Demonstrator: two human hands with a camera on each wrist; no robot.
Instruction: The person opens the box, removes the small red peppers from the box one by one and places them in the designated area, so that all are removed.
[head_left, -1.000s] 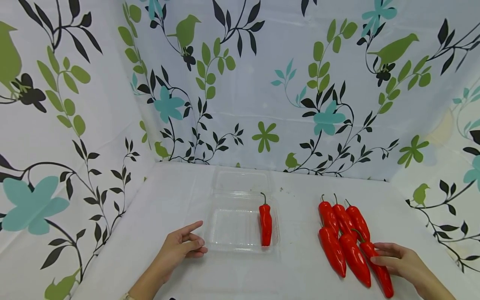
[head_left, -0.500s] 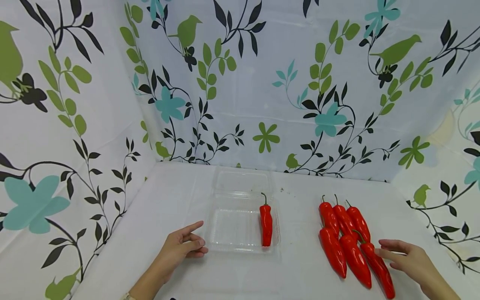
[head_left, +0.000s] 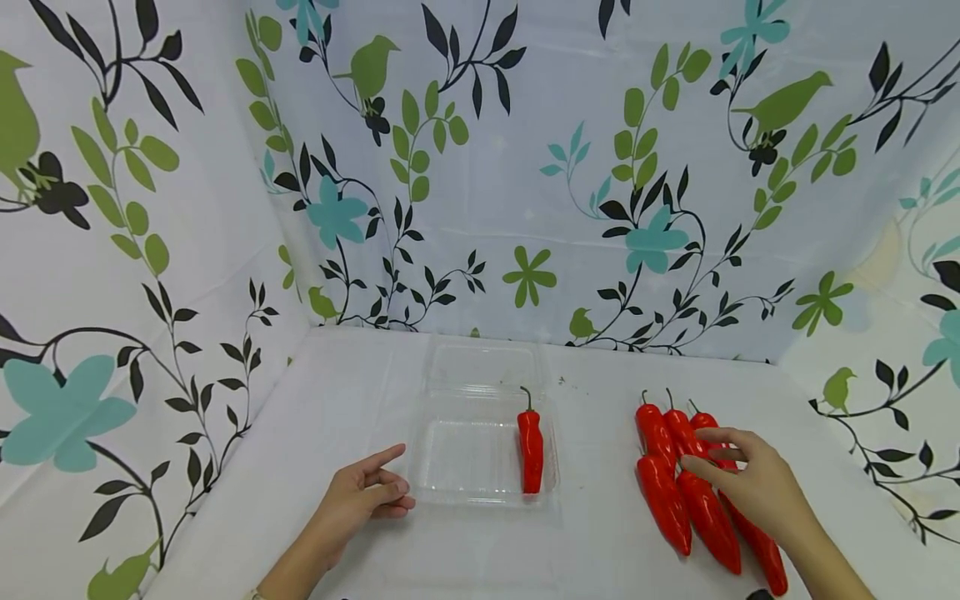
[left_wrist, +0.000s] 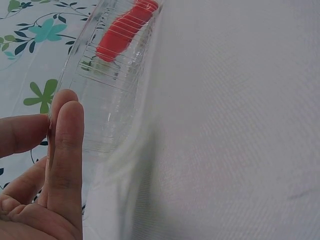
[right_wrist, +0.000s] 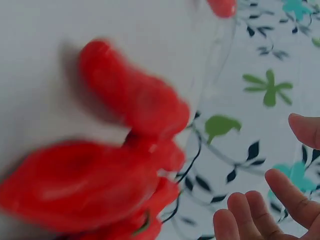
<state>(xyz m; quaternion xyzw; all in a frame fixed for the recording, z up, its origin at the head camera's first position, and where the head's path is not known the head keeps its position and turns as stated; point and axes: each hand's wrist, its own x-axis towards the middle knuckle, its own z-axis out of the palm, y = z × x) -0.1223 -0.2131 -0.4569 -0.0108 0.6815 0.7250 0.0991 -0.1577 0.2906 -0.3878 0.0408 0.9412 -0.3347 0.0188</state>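
Observation:
My left hand (head_left: 367, 492) is at the near left corner of a clear plastic container (head_left: 465, 500). In the left wrist view its thumb (left_wrist: 25, 134) and fingers (left_wrist: 70, 150) meet at the container's thin edge and pinch it. Inside the container's right side lies a glossy red chili pepper (head_left: 531, 454), stem pointing away. My right hand (head_left: 757, 479) hovers over a group of several red chili peppers (head_left: 663, 504), fingers apart and holding nothing. It covers parts of the peppers on the right. The right wrist view shows its spread fingers (right_wrist: 287, 197) apart from the blurred peppers (right_wrist: 85, 185).
The container's open lid (head_left: 483, 367) lies flat behind it. A white cloth covers the table (head_left: 600, 533). Printed curtains with leaves and birds stand behind (head_left: 480, 208) and at both sides. Small dark specks (head_left: 567, 381) mark the cloth beside the lid.
My right hand withdrew slightly rightward from the pepper at the near right, then moved left and farther over the group. The left hand, container and peppers stay in place.

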